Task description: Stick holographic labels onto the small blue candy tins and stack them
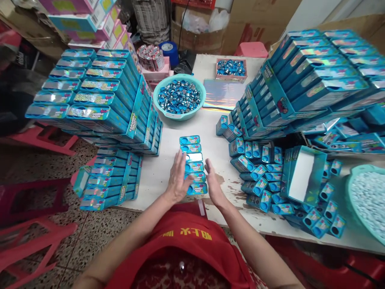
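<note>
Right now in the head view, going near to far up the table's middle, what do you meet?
Left hand and right hand, row of small blue boxes, teal bowl of caps, blue tape roll.

Left grip (178, 176), right grip (214, 184) flat, seemingly open.

The little boxes (194, 164) in a row are bright blue with pink and yellow letters. The bowl (179, 114) is light green, full of shiny silver and blue caps (179, 96). The desk (162, 168) is white. The stools (33, 241) are pink.
</note>
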`<state>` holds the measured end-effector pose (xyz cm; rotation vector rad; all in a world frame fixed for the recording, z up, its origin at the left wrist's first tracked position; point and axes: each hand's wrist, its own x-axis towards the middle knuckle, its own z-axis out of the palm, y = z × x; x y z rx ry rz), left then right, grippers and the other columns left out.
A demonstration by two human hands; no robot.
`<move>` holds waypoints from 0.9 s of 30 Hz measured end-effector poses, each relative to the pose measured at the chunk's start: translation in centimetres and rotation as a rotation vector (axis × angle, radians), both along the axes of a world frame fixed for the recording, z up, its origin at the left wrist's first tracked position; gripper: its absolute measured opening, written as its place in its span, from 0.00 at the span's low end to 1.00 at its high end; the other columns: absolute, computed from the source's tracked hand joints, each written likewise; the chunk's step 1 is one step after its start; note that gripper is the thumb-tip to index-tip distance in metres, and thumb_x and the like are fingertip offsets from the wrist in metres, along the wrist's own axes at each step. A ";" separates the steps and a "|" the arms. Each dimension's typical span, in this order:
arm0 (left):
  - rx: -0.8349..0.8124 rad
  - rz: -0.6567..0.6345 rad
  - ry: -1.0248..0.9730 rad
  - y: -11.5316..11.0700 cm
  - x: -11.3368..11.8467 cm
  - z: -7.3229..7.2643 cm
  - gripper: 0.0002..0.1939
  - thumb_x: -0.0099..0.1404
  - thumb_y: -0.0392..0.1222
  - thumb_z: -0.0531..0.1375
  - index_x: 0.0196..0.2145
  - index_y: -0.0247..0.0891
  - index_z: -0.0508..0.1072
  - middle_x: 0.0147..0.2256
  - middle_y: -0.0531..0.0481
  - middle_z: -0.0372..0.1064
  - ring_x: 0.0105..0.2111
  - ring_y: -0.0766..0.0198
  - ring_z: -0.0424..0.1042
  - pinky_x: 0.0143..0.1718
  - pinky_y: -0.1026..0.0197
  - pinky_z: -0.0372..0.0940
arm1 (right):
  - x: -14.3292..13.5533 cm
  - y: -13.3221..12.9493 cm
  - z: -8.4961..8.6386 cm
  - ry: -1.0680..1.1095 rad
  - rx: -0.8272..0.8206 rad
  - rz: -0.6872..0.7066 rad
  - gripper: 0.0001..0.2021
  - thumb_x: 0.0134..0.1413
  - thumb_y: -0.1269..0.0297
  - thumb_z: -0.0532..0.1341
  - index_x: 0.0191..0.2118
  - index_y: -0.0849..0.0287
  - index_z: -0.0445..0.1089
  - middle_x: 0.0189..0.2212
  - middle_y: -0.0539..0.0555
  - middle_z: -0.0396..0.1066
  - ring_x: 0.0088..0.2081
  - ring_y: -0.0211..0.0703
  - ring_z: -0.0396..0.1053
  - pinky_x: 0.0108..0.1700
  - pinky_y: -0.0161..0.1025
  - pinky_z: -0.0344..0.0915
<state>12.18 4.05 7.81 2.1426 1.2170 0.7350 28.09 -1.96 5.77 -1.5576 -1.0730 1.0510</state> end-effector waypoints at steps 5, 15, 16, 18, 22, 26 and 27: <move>-0.324 0.205 0.098 -3.5 -5.2 -3.2 0.22 0.67 0.53 0.44 0.43 0.36 0.69 0.39 0.44 0.71 0.42 0.59 0.70 0.45 0.56 0.64 | 1.5 -5.3 -1.5 -0.143 -0.140 -0.322 0.17 0.59 0.50 0.50 0.32 0.59 0.66 0.28 0.52 0.67 0.32 0.41 0.66 0.37 0.39 0.64; -0.600 -0.381 0.609 -5.6 -2.0 -6.9 0.16 0.66 0.44 0.47 0.38 0.40 0.74 0.37 0.46 0.74 0.40 0.56 0.72 0.40 0.60 0.62 | -0.6 -8.7 -6.5 -0.197 -0.232 0.052 0.13 0.54 0.56 0.54 0.37 0.57 0.70 0.29 0.54 0.73 0.31 0.45 0.70 0.35 0.41 0.67; -0.594 -0.398 0.605 -5.4 -1.6 -7.1 0.16 0.66 0.44 0.47 0.38 0.40 0.74 0.37 0.46 0.74 0.39 0.56 0.72 0.40 0.59 0.62 | -0.3 -8.6 -6.9 -0.170 -0.264 0.052 0.12 0.53 0.56 0.54 0.35 0.57 0.70 0.27 0.53 0.73 0.29 0.44 0.70 0.32 0.40 0.67; -0.582 -0.407 0.583 -5.3 -1.3 -7.6 0.16 0.66 0.44 0.48 0.39 0.42 0.74 0.38 0.47 0.74 0.40 0.57 0.72 0.41 0.60 0.62 | 0.4 -8.8 -7.5 -0.167 -0.288 0.039 0.11 0.52 0.58 0.54 0.35 0.57 0.69 0.27 0.52 0.73 0.28 0.44 0.70 0.31 0.39 0.66; -0.579 -0.351 0.501 -5.5 -1.1 -8.5 0.15 0.63 0.46 0.52 0.44 0.46 0.73 0.44 0.51 0.73 0.43 0.59 0.70 0.43 0.62 0.62 | 0.8 -9.3 -7.5 -0.315 -0.233 0.052 0.11 0.54 0.61 0.53 0.38 0.57 0.69 0.30 0.53 0.73 0.32 0.44 0.70 0.36 0.40 0.67; -0.560 -0.308 0.468 -5.6 -0.9 -9.7 0.14 0.64 0.48 0.52 0.39 0.44 0.75 0.40 0.51 0.75 0.39 0.60 0.71 0.39 0.63 0.62 | -0.3 -9.3 -7.0 -0.731 -0.034 0.101 0.13 0.58 0.64 0.51 0.44 0.57 0.69 0.38 0.59 0.70 0.41 0.49 0.65 0.42 0.45 0.64; -0.537 -0.298 0.467 -5.6 -0.9 -10.0 0.14 0.64 0.47 0.51 0.38 0.43 0.75 0.39 0.51 0.75 0.39 0.60 0.71 0.39 0.63 0.62 | -0.6 -9.2 -6.9 -0.842 0.008 0.127 0.14 0.59 0.64 0.52 0.47 0.57 0.68 0.41 0.60 0.68 0.44 0.51 0.64 0.43 0.47 0.63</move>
